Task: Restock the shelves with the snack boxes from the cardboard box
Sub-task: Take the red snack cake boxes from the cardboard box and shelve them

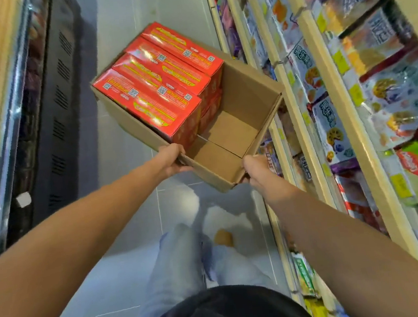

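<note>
An open brown cardboard box [252,94] hangs over the aisle floor, held out in front of me. Its left half is packed with several red snack boxes [159,86] standing on edge; its right half is bare down to the bottom. My left hand [170,159] grips the near wall of the box at its left end. At the near right corner, my right hand [255,170] grips the box edge. The shelves [325,99] run along the right of the view.
The shelves on the right are crowded with colourful snack packs and yellow price tags. A dark chiller unit [52,123] with vent slots lines the left side. Grey tiled floor [129,146] runs between them, and my legs and shoe are below the box.
</note>
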`<move>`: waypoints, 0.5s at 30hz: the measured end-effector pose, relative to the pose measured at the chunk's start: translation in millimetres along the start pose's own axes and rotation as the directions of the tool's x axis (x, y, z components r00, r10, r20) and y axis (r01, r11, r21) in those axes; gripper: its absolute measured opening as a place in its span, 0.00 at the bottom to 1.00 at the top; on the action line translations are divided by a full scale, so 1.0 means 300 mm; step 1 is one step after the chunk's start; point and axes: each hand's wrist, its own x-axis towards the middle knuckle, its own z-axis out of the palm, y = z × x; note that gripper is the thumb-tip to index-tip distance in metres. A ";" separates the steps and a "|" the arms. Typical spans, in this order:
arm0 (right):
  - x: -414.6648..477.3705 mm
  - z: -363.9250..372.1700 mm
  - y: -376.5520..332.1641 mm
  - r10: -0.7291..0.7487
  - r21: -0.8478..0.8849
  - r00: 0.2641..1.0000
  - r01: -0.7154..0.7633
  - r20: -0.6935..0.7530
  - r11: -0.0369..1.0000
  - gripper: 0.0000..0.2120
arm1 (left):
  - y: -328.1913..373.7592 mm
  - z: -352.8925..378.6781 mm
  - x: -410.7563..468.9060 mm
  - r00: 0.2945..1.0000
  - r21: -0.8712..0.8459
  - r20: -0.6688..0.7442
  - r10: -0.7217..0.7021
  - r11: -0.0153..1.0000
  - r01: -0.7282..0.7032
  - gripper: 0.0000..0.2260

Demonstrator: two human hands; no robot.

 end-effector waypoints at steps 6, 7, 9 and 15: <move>0.234 0.163 -0.310 -0.009 -0.053 1.000 0.010 0.019 0.999 0.13 | 0.334 0.044 0.210 1.000 -0.036 0.006 0.013 0.999 -0.013 0.09; 0.271 0.191 -0.349 -0.012 -0.056 1.000 0.013 0.014 0.998 0.13 | 0.381 0.044 0.246 1.000 -0.037 0.005 0.017 0.999 -0.017 0.09; 0.364 0.259 -0.435 -0.029 -0.075 0.999 0.030 0.015 0.997 0.11 | 0.487 0.040 0.324 1.000 -0.039 0.008 0.027 0.999 -0.027 0.10; 0.496 0.518 -0.786 -0.022 -0.009 1.000 0.022 -0.002 1.000 0.14 | 0.902 0.014 0.572 0.999 0.044 0.005 0.037 0.998 -0.038 0.07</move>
